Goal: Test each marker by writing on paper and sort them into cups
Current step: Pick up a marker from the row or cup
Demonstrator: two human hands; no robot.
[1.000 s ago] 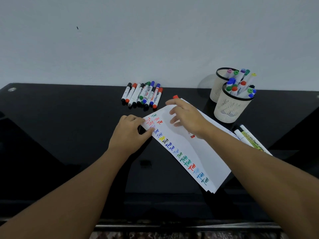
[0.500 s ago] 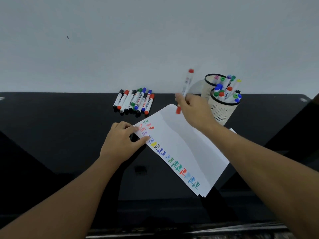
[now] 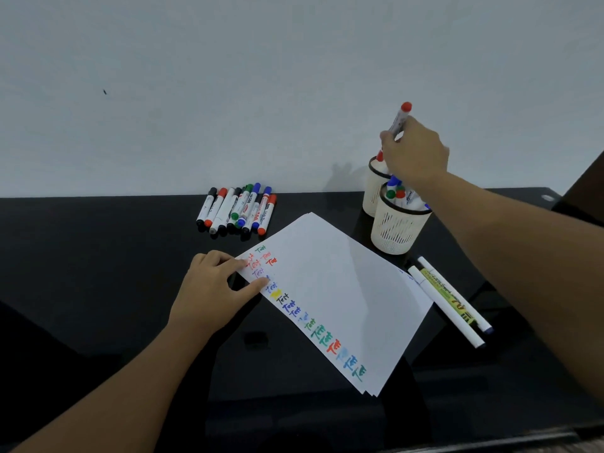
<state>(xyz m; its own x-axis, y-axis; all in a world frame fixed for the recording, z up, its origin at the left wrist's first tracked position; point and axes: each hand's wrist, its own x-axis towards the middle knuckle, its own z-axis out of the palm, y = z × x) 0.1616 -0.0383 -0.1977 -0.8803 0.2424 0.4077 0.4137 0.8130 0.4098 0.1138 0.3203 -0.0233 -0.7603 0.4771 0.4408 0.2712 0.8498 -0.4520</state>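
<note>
My right hand (image 3: 416, 155) grips a red-capped white marker (image 3: 400, 118), held upright over the rear white cup (image 3: 372, 188); its lower red end dips at that cup's rim. The front white cup (image 3: 397, 232) holds several markers. My left hand (image 3: 214, 291) presses the left corner of the white paper (image 3: 336, 282), thumb and fingertips on the sheet. A column of coloured "Test" words runs along the paper's left edge. A row of several markers (image 3: 238, 209) lies on the black table beyond the paper.
Two long pens (image 3: 451, 299) lie on the black table (image 3: 98, 256) right of the paper, one white, one with a yellow-green label. A plain pale wall rises right behind the table. The cups stand close together at the back right.
My right hand lifted the red marker off the paper and carried it right and back to above the rear cup. My left hand stayed on the paper's corner.
</note>
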